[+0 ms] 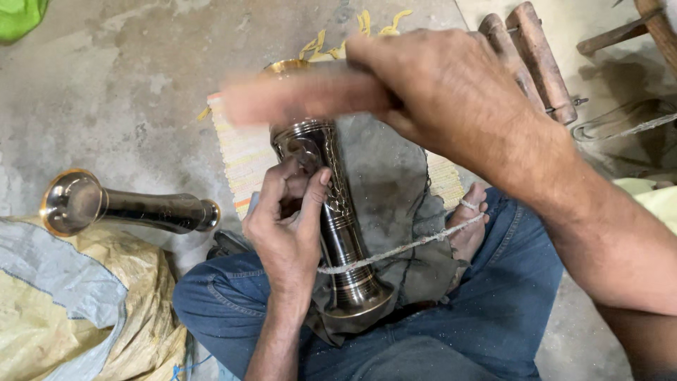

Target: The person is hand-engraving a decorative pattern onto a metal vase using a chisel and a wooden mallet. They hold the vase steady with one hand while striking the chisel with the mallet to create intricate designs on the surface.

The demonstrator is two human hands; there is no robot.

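A dark, engraved metal vase [338, 219] lies lengthwise over my lap on a dark cloth [395, 190]. My left hand [289, 219] pinches a small tool against the vase's patterned neck. My right hand [451, 92] is closed around a wooden mallet [296, 95], blurred with motion, just above the vase's upper end. A pale cord [402, 248] runs across the vase's lower part to my toe [471, 212], holding it down.
A second metal vase [127, 206] lies on a yellow and grey sack [77, 303] at the left. A striped mat [243, 159] lies under the cloth. Wooden pieces [536, 60] rest at the upper right on the concrete floor [106, 92].
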